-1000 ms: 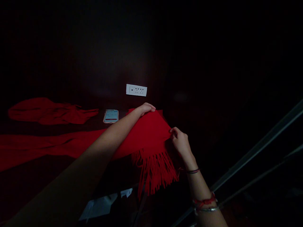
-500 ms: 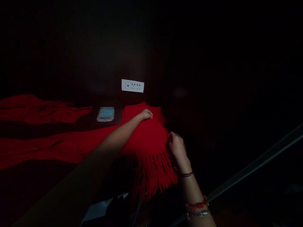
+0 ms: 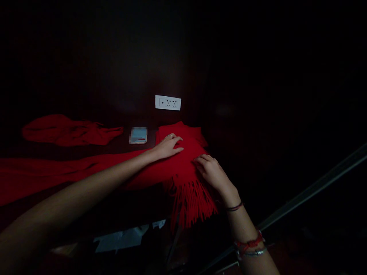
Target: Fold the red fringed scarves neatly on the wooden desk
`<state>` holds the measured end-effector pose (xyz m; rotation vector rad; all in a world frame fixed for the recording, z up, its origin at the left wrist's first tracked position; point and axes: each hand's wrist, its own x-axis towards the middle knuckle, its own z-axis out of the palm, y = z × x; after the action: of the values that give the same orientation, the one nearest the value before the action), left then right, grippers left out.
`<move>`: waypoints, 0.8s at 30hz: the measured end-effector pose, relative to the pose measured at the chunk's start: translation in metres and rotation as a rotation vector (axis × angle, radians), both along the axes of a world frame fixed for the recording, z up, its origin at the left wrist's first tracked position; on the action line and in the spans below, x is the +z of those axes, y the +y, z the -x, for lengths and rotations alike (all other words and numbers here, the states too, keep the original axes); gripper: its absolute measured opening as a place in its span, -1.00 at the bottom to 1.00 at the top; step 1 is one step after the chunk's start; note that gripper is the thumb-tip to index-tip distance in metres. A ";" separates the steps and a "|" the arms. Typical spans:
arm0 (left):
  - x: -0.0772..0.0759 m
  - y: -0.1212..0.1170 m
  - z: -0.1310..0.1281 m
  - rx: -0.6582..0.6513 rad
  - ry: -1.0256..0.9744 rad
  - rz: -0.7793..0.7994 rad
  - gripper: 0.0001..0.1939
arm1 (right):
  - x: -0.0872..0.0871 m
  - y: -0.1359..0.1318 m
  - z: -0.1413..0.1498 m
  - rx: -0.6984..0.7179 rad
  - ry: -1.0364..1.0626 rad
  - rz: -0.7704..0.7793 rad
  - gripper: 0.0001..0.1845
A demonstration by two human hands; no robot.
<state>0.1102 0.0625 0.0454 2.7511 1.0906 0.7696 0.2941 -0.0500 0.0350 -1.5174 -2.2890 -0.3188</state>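
Note:
A red fringed scarf (image 3: 183, 168) lies on the dark surface, its end layered in a flat pile under my hands and its tassels hanging over the front edge. The rest of it stretches off to the left. My left hand (image 3: 168, 146) rests on the pile with thumb and fingers apart, holding nothing. On the right side of the pile, my right hand (image 3: 210, 170) touches the cloth above the tassels with its fingers loosely bent and spread. Bracelets circle the right wrist and forearm.
Behind the scarf, a phone (image 3: 138, 136) lies on the dark surface. Another bunched red cloth (image 3: 69, 130) is at the back left. A white socket panel (image 3: 168, 102) is on the wall. Pale sheets (image 3: 122, 237) show below the front edge.
My left hand has drawn back toward the left and its fingers have spread. My right hand has moved in over the scarf's right side. The view has shifted slightly left.

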 end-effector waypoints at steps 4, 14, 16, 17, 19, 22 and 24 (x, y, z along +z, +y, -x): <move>-0.016 -0.059 0.050 -0.051 0.198 0.041 -0.53 | -0.005 0.004 0.008 0.109 -0.045 0.052 -0.76; -0.025 -0.074 0.077 -0.131 0.355 -0.045 -0.42 | -0.002 0.003 0.017 0.081 -0.227 0.065 -0.67; -0.023 -0.076 0.079 -0.139 0.324 -0.050 -0.42 | 0.002 0.003 0.021 0.027 -0.241 0.067 -0.71; -0.023 -0.076 0.080 -0.143 0.308 -0.055 -0.43 | 0.004 0.003 0.023 0.001 -0.242 0.074 -0.72; -0.024 -0.075 0.081 -0.165 0.292 -0.071 -0.47 | 0.007 0.004 0.025 -0.017 -0.227 0.098 -0.74; -0.026 -0.074 0.081 -0.204 0.320 -0.099 -0.57 | 0.008 0.003 0.022 0.069 -0.170 0.130 -0.73; -0.027 -0.074 0.079 -0.204 0.350 -0.110 -0.65 | 0.007 0.003 0.019 0.135 -0.159 0.137 -0.71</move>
<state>0.0314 -0.0111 0.0183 3.1084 0.8117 0.3394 0.2751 -0.0472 0.0420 -1.4367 -2.5717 -0.2588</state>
